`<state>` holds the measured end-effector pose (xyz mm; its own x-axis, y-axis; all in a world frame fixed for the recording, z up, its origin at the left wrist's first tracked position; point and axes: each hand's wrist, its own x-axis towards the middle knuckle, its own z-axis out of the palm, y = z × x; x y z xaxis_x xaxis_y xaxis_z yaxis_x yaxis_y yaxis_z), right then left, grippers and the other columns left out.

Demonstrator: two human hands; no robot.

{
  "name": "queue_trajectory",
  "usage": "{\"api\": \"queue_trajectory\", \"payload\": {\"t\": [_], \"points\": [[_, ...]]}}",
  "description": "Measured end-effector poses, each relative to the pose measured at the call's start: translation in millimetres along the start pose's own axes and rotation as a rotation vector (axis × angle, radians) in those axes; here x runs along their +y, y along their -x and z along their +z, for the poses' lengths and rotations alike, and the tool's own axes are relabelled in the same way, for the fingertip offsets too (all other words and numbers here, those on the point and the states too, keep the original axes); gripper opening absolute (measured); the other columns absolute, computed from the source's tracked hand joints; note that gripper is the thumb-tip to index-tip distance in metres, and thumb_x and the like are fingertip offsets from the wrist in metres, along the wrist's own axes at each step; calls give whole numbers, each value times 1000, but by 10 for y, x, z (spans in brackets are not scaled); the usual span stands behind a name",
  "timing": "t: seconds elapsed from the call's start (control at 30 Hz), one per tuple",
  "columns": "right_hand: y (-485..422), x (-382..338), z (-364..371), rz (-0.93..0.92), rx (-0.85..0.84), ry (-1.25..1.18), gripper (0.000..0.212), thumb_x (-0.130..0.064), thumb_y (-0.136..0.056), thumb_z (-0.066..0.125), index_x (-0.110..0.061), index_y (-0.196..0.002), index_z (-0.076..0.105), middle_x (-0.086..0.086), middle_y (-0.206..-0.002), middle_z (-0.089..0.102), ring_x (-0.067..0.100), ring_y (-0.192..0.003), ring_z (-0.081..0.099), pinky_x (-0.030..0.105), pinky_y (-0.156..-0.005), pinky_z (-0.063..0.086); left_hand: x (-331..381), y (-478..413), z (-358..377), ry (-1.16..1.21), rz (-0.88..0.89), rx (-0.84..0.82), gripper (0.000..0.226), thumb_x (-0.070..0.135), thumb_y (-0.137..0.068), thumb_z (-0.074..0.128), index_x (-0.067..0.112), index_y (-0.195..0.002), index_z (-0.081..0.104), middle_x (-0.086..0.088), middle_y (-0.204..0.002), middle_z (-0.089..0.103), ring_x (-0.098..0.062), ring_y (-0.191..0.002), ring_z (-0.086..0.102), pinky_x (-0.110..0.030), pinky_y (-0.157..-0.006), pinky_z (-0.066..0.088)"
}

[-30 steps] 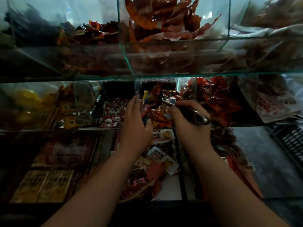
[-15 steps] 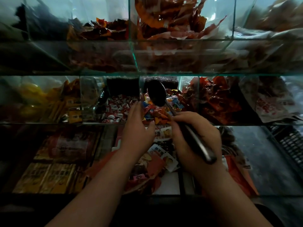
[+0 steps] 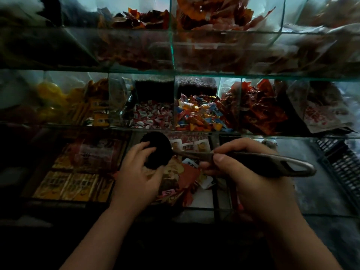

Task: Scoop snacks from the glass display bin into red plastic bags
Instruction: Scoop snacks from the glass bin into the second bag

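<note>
My right hand (image 3: 251, 178) grips the dark metal handle of a scoop (image 3: 268, 164). The scoop lies level, and its round dark bowl (image 3: 158, 149) points left, in front of the lowest shelf. My left hand (image 3: 138, 172) is curled against the bowl from the near side. Bits of a red plastic bag (image 3: 190, 172) show on both sides of that hand, which seems to pinch the bag's mouth. The bowl's contents are too dark to see. Above it, a glass bin (image 3: 176, 102) on the middle shelf holds colourful wrapped candies (image 3: 198, 115).
A neighbouring bin holds red-and-white wrapped candies (image 3: 152, 115). Red snack packets (image 3: 259, 110) fill the bin to the right and yellow packets (image 3: 58, 100) the left one. Glass shelf edges (image 3: 194, 74) jut out above the hands. A black plastic crate (image 3: 344, 166) stands at right.
The scoop has come out of the colourful candy bin and swung down and left to my left hand. Both hands have dropped from the middle shelf to the lowest one.
</note>
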<state>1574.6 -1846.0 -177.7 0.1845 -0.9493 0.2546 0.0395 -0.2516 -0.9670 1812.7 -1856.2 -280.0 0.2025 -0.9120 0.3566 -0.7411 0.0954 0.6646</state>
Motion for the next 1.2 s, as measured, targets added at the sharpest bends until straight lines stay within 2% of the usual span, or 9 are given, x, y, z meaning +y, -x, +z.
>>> {"api": "queue_trajectory", "payload": {"t": [0.17,0.27,0.4,0.53,0.73,0.87,0.97,1.03,1.2], "points": [[-22,184,118,56,-230,489,5,-34,-82,74,-37,-86,73,-15,-86,75,2,-74,72,15,-62,57,-357,263,-274,-128,-70,51,31,26,-85,78,23,-114,68,10,-130,52,-9,-126,47,-34,-105,42],[-128,496,373,164,-353,528,4,-34,-87,67,-34,-88,71,-17,-84,70,1,-74,66,12,-60,48,-476,228,-233,-260,-190,-51,33,28,-86,78,19,-117,71,4,-137,52,-16,-134,40,-43,-111,40],[-220,1000,699,296,-380,561,10,-32,-95,60,-28,-90,68,-11,-84,67,3,-75,63,23,-68,49,-579,264,-172,-250,-241,-73,29,14,-85,75,16,-114,74,3,-133,53,-17,-129,43,-39,-109,44],[-184,1405,883,322,-455,742,9,-38,-97,57,-29,-95,62,-10,-100,66,10,-91,62,27,-79,51,-603,370,-121,-107,-240,-22,47,-5,-85,64,14,-128,67,12,-134,47,-5,-127,43,-26,-106,41],[-154,1708,1226,536,-188,539,12,-32,-89,59,-28,-80,66,-15,-79,69,0,-71,63,19,-57,47,-560,404,-82,8,-262,-67,62,-9,-90,52,19,-145,55,19,-142,46,-1,-135,41,-27,-114,41],[-228,1841,1359,620,-108,468,15,-40,-84,53,-34,-80,66,-22,-78,69,-5,-68,63,19,-55,42,-633,375,-136,-2,-281,-22,53,-8,-95,52,14,-143,57,20,-137,46,4,-129,41,-6,-107,33],[-279,1822,1338,722,19,266,13,-30,-84,59,-27,-83,72,-4,-79,76,11,-77,73,42,-72,61,-642,376,-147,-1,-280,2,48,-5,-98,53,12,-142,58,21,-133,45,5,-127,42,-6,-106,33],[-244,1767,1318,764,80,173,13,-26,-86,63,-23,-83,75,7,-84,77,28,-86,76,56,-81,61,-641,378,-134,1,-276,6,46,-1,-100,52,14,-143,57,22,-134,46,5,-129,42,-4,-104,31],[-169,1491,1170,752,208,-58,18,-9,-96,61,-7,-84,73,20,-85,77,36,-79,78,47,-70,65,-649,375,-98,36,-300,40,44,3,-101,51,15,-144,57,23,-136,46,5,-131,42,-16,-108,37]]}}
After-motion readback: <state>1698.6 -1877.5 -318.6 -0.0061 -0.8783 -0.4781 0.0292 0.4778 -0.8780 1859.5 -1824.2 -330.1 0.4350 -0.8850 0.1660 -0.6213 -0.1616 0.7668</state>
